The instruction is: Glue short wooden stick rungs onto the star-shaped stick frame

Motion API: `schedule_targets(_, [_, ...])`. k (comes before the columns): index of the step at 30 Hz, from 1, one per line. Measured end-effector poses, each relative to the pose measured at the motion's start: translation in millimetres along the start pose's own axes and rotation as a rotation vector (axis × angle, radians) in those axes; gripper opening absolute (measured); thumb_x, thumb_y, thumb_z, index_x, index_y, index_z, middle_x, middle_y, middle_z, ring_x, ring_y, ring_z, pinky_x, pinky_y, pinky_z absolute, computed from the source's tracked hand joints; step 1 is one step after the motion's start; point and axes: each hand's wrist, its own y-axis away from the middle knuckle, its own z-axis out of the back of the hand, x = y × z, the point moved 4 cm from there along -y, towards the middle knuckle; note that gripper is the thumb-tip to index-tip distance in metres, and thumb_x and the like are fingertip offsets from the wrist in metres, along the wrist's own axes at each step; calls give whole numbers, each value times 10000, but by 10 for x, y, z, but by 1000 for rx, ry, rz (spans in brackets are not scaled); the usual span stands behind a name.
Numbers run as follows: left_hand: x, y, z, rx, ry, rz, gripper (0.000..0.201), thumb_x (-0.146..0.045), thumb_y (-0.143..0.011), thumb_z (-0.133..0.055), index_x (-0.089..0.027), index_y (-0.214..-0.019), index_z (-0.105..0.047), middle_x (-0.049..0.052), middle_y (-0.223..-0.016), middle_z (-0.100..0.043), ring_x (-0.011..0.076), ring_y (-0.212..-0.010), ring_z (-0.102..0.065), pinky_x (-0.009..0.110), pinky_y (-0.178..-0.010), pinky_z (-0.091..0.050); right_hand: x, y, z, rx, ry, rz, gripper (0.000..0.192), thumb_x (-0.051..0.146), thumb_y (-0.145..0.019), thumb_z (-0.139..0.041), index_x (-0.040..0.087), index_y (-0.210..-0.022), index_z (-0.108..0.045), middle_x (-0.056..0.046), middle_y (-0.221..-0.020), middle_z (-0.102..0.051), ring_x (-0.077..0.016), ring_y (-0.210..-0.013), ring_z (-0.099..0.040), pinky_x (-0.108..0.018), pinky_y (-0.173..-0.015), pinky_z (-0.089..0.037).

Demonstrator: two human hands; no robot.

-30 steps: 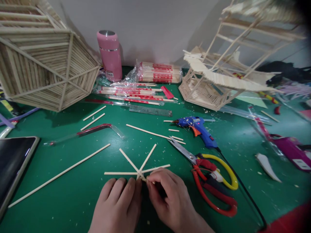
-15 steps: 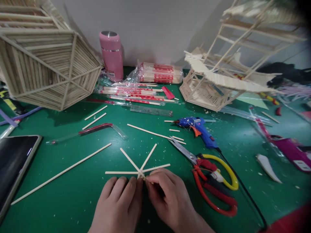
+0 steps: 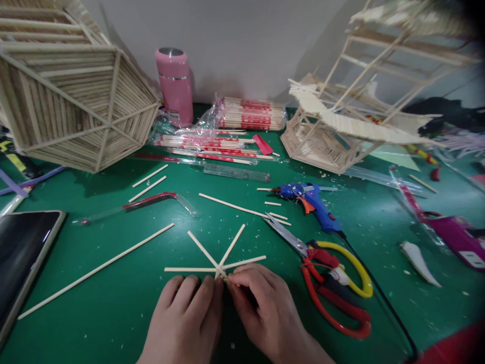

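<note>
Several thin wooden sticks (image 3: 212,258) fan out like spokes from one joint on the green table (image 3: 113,303). My left hand (image 3: 185,318) and my right hand (image 3: 265,311) meet at that joint, fingertips pinching the sticks together at the near end. The joint itself is partly hidden by my fingers. A long loose stick (image 3: 96,270) lies to the left. Red and yellow scissors (image 3: 326,273) lie just right of my right hand, and a blue glue gun (image 3: 308,202) rests beyond them with its black cord running to the lower right.
A hexagonal stick panel (image 3: 71,96) leans at back left, a pink flask (image 3: 174,86) and packs of chopsticks (image 3: 246,114) stand by the wall. A stick pavilion model (image 3: 341,121) occupies the back right. A tablet (image 3: 22,253) lies at left; a ruler (image 3: 237,173) lies mid-table.
</note>
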Motion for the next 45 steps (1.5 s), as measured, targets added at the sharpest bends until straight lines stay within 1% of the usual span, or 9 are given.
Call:
schedule_targets(4, [2, 5, 2, 21, -6, -13, 231, -115, -811, -439, -156, -943, -625, 26, -896, -651, 182, -777, -525, 334, -721, -391, -8, -9, 1, 6, -5, -15, 124, 91, -821, -475, 202, -848, -523, -20, -743, -619, -141, -683, -583, -256, -624, -480])
schedule_targets(13, [-12, 20, 20, -11, -46, -32, 224, -111, -844, -428, -136, -964, -615, 42, -865, -639, 172, -756, -525, 318, -710, -396, 32, -66, 66, -55, -18, -28, 88, 115, -788, -483, 199, -773, -504, 5, -645, -571, -114, -564, -529, -210, -521, -428])
schedule_targets(16, [-21, 21, 33, -34, -74, -43, 221, -109, -851, -423, -141, -967, -608, 43, -858, -639, 182, -766, -527, 325, -717, -395, -12, -60, 102, -76, -148, -136, 82, 148, -801, -473, 203, -741, -484, 28, -609, -522, -90, -495, -468, -186, -454, -384])
schedule_targets(20, [-28, 25, 38, -58, -104, -56, 219, -120, -852, -426, -140, -981, -602, 43, -860, -644, 194, -764, -530, 344, -723, -394, -112, -16, 144, -170, -340, -320, 118, 242, -864, -445, 201, -760, -482, 62, -541, -410, -77, -418, -363, -186, -375, -303])
schedule_targets(25, [-25, -19, 31, -11, -133, -30, 257, -120, -849, -402, -138, -1025, -589, 27, -839, -651, 179, -742, -541, 332, -709, -398, -146, 8, 158, -225, -421, -352, 129, 279, -873, -452, 201, -782, -499, 55, -567, -419, -86, -452, -377, -197, -409, -320])
schedule_targets(31, [-47, -82, 77, -38, -145, -56, 257, -107, -839, -383, -138, -958, -609, 28, -781, -650, 166, -673, -545, 320, -642, -414, -141, 7, 149, -192, -415, -352, 128, 275, -870, -451, 199, -778, -498, 57, -563, -406, -85, -443, -349, -206, -401, -292])
schedule_targets(37, [-50, -46, 90, -48, -122, -76, 249, -122, -833, -414, -119, -970, -621, 66, -832, -654, 188, -741, -553, 333, -683, -423, -133, -9, 156, -226, -425, -351, 137, 287, -864, -455, 198, -771, -503, 51, -559, -428, -90, -452, -390, -202, -413, -332])
schedule_targets(42, [-48, -50, 49, 41, -165, -116, 307, -161, -829, -423, -147, -1097, -571, 68, -924, -642, 209, -838, -555, 349, -732, -423, -136, -28, 164, -265, -434, -367, 154, 301, -847, -476, 195, -742, -514, 43, -545, -455, -97, -467, -442, -195, -421, -374])
schedule_targets(45, [-40, -65, 48, 78, -224, -131, 328, -171, -816, -419, -191, -1111, -560, 70, -948, -636, 224, -852, -557, 367, -731, -428, -154, -32, 147, -282, -451, -374, 163, 310, -842, -486, 192, -737, -526, 37, -552, -478, -97, -478, -462, -192, -434, -397])
